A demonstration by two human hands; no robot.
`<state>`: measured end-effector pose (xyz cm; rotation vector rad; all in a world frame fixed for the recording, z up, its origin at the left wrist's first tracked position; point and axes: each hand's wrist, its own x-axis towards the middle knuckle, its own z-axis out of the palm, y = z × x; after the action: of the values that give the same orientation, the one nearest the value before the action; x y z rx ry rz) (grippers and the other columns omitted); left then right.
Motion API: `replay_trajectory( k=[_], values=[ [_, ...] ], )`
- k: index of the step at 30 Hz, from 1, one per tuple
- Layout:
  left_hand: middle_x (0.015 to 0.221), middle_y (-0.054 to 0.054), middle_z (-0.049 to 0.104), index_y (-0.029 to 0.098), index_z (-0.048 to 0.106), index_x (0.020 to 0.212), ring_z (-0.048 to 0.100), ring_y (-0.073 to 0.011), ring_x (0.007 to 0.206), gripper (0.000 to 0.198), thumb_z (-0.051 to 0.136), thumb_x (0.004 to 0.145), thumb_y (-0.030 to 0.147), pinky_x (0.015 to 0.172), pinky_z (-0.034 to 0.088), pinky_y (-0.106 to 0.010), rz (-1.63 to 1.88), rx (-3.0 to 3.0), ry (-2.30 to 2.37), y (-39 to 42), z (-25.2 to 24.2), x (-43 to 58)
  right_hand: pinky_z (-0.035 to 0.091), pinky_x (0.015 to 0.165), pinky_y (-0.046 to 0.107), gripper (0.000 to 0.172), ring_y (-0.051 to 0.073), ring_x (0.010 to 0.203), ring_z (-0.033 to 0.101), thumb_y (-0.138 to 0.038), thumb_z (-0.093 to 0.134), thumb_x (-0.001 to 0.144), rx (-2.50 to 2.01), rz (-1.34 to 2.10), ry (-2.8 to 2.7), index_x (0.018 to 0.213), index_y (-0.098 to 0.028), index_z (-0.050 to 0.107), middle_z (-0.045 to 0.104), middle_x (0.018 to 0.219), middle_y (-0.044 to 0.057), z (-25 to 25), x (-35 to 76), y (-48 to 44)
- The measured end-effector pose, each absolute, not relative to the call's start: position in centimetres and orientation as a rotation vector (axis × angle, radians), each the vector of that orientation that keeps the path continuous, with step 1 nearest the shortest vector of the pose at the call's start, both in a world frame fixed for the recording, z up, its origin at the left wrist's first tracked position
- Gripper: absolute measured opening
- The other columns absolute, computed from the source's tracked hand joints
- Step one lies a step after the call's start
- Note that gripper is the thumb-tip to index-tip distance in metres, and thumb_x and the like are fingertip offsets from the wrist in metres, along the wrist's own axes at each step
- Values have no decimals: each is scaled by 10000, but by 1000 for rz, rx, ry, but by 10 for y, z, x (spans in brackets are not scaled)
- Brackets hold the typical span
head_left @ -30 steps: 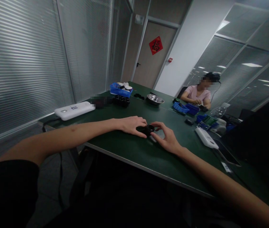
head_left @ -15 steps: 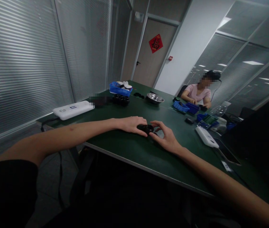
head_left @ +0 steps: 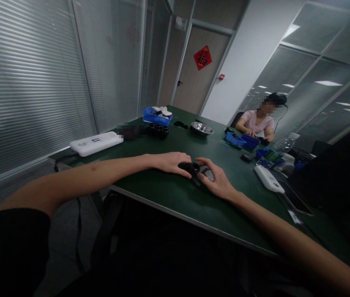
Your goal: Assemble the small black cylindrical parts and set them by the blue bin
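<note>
On the dark green table [head_left: 150, 181], my left hand [head_left: 171, 161] is closed around a short black cylindrical piece [head_left: 194, 167] with a round, open-looking end facing right. I cannot make out its exact kind. Much of it is hidden by my left fingers and thumb. Just right of that end is my right hand [head_left: 216, 177], its fingers curved and the thumb apart from the index finger. The index fingertip is close to the upper edge of the round end; whether it touches is unclear. No object shows plainly in my right hand.
A blue basket [head_left: 158, 116] of parts stands behind several black pieces [head_left: 157, 130]. A metal bowl [head_left: 202, 128] sits mid-table. White power banks [head_left: 97, 143] lie left and right. Across the table a person [head_left: 259, 119] works beside blue bins [head_left: 250, 140]; a plastic bottle [head_left: 287, 142] stands nearer.
My right thumb has drawn back a little to the right, away from the black piece's round end. My left hand and the piece have stayed in place.
</note>
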<state>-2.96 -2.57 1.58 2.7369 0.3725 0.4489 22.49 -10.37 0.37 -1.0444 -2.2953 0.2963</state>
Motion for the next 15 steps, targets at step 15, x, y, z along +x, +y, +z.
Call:
replay_trajectory(
  k=[15],
  values=[
    [1151,-112,673,171,665,1122,601,-265,1075,489,601,938,619,957,436,-373,454,2730,368,-24,14,-30,585,898,440,524,272,1040,690,-375,624,968,-1086,255,-2332,1458,-247,488,687,1253,103,2,224,-103]
  ],
)
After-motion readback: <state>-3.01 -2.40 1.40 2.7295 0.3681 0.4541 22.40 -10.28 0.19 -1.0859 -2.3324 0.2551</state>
